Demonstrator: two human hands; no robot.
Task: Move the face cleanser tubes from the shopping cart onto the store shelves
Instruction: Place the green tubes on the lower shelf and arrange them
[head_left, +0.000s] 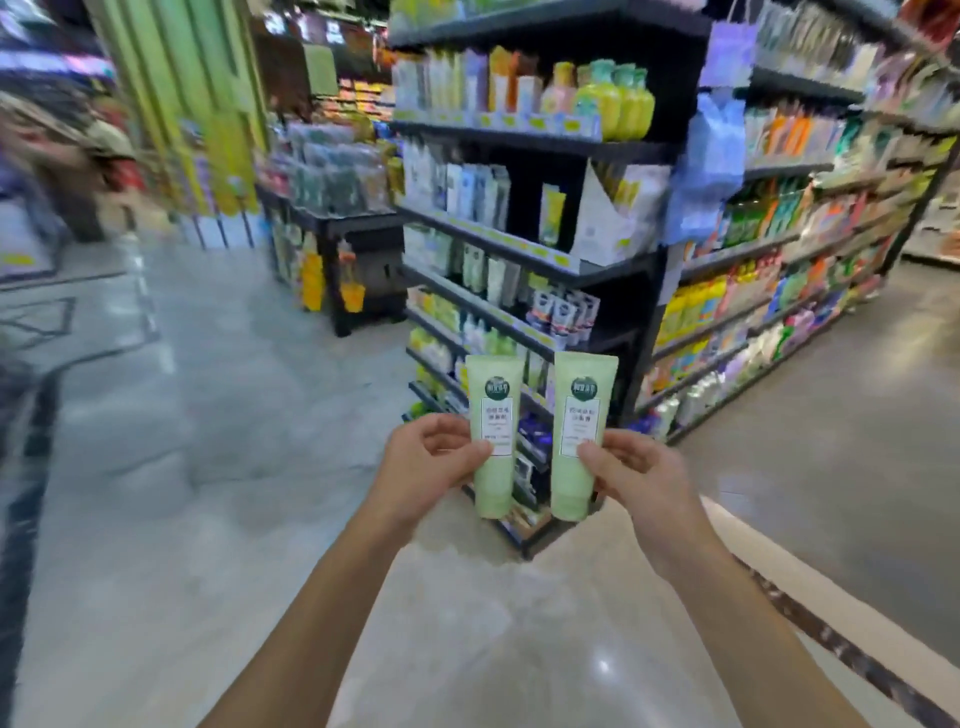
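Observation:
Two pale green face cleanser tubes are held up side by side, caps down, in front of the shelf unit. My left hand (431, 465) pinches the left tube (493, 415) at its lower label. My right hand (631, 467) pinches the right tube (581, 415) the same way. Each tube carries a dark green round logo and a white label. The black end shelves (498, 247) stand just beyond the tubes, stocked with similar tubes and bottles. No shopping cart is in view.
A long aisle shelf (779, 291) full of bottles runs off to the right. A low black display stand (358, 270) sits left of the end shelves. A blurred person (67, 156) stands far left. Polished floor (208, 467) spreads around me.

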